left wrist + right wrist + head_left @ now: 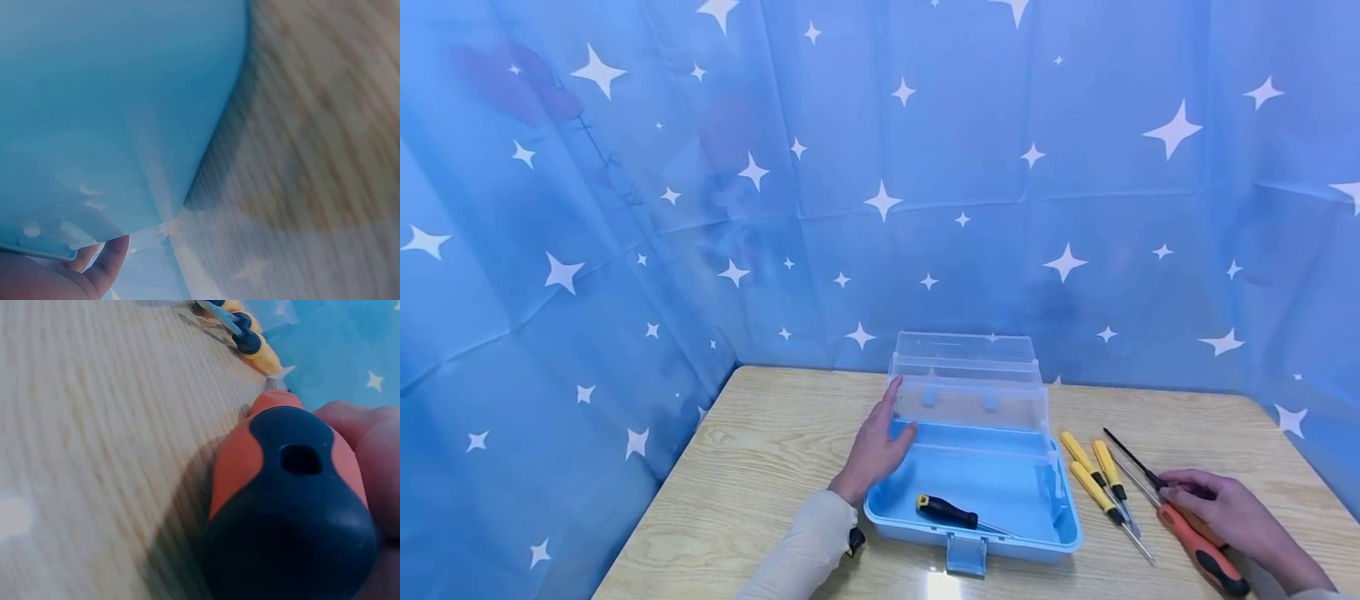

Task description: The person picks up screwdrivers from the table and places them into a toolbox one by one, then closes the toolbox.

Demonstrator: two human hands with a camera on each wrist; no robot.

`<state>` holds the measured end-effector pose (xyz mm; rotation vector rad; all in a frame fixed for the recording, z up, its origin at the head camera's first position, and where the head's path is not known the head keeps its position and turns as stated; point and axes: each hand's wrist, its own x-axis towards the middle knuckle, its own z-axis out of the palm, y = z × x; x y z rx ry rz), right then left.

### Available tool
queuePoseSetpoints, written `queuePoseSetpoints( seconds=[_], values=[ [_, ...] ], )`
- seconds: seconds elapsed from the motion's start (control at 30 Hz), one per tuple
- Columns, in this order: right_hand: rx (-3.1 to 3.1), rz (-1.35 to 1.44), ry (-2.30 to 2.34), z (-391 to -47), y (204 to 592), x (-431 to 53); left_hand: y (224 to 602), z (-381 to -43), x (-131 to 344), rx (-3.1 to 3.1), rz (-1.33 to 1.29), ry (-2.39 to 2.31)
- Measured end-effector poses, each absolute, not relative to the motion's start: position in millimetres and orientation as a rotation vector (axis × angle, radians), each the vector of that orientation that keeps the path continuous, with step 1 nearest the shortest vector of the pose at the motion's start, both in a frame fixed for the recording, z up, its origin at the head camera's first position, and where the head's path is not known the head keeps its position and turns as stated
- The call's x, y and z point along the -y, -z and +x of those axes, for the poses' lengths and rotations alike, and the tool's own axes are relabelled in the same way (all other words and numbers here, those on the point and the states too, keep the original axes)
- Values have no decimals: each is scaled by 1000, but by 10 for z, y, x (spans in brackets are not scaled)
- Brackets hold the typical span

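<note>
A light blue toolbox (1022, 492) stands on the table with its clear lid (970, 367) raised at the back. Inside, near the front wall, lies a screwdriver with a black and yellow handle (947, 511). My left hand (878, 443) rests at the box's left rear side beside the lid, index finger and thumb extended. At the right, my right hand (1228, 512) pinches a black-shafted screwdriver (1131, 454) near its collar; the hand mostly hides its handle. Next to that hand lies a screwdriver with a thick orange and black handle (1198, 546), seen end-on in the right wrist view.
Several yellow-handled screwdrivers (1093, 487) lie between the box and my right hand. A small black object (855, 540) shows beside my left sleeve. The wooden table (715, 500) meets a blue star-patterned curtain (880, 275) at the back and left.
</note>
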<state>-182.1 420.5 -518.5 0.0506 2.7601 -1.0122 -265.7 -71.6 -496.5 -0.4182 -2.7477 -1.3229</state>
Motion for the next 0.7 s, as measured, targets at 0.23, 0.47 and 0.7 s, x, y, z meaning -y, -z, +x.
queuePoseSetpoints(
  seconds=[0.23, 0.47, 0.7],
  values=[
    [-2773, 52, 1016, -1823, 5186, -4226, 4973, -2649, 704, 2747, -411, 1333],
    [-2749, 81, 1052, -1811, 5157, -4241, 4981, -2653, 706, 2747, -416, 1326],
    [-2729, 102, 1084, -1800, 5121, -4257, 4967, -2653, 711, 2744, -411, 1326]
  ],
)
